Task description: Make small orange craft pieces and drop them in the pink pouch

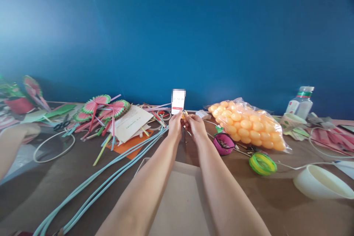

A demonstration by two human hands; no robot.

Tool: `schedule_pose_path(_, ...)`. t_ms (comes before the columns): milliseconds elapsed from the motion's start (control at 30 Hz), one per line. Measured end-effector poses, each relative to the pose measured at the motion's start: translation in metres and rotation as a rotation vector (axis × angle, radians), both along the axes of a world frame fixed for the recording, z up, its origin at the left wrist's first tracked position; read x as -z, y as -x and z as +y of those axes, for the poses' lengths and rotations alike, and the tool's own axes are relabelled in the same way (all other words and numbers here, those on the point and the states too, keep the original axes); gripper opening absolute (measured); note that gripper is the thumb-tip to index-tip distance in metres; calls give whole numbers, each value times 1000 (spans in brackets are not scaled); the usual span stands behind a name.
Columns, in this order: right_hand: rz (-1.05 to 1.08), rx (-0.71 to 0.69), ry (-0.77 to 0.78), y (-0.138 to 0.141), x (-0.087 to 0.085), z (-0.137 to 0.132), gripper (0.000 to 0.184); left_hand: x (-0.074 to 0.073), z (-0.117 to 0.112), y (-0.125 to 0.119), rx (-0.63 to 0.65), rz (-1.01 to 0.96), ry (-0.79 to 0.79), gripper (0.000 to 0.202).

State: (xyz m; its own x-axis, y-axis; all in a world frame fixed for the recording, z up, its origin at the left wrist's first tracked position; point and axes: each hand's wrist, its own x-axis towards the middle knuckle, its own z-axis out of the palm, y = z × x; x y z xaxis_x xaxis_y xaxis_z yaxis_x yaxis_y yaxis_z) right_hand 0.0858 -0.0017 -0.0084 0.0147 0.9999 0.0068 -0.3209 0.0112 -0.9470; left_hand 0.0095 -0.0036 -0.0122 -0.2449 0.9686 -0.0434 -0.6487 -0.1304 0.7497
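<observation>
Both my arms reach out over a brown table to its far side. My left hand [175,123] and my right hand [195,124] meet there, fingers curled and pinched together around a small yellowish thing [184,114] that I cannot make out. Just behind the hands a white phone [178,102] stands upright against the blue wall. A pink round holder [224,143] lies just right of my right hand. A beige flat tray [182,199] lies beneath my forearms.
A clear bag of orange balls [249,125] lies at the right, with a green-yellow ring roll [262,163], a white bowl [320,182] and a bottle [300,103]. Pink-green paper fans [106,107], scissors [62,123], a wire hoop [54,147] and long light-blue tubes [110,177] fill the left. Another person's arm [11,143] shows far left.
</observation>
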Motion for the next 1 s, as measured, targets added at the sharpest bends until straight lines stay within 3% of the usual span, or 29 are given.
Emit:
schedule_pose_path(167, 26, 27, -3, 2, 3, 2, 45, 2, 4, -2, 31, -53, 4, 31)
schedule_pose_path(267, -110, 83, -13, -2, 3, 2, 38, 2, 8, -2, 1, -104, 80, 26)
schedule_pose_path(400, -733, 285, 26, -10, 1, -2, 23, 2, 10, 6, -107, -169, 232, 17)
schedule_pose_path(500, -1243, 187, 103, -12, 3, -6, 26, 2, 10, 11, -186, -183, 283, 16)
schedule_pose_path(567, -1405, 79, 157, -11, 5, -7, 32, 2, 11, 13, -216, -183, 303, 16)
schedule_pose_path(767, -1485, -13, 171, -10, 11, -4, 40, 3, 11, 12, -221, -194, 318, 15)
schedule_pose_path(1000, -1364, 163, 59, -9, 2, -9, 40, 3, 11, 13, -263, -177, 320, 16)
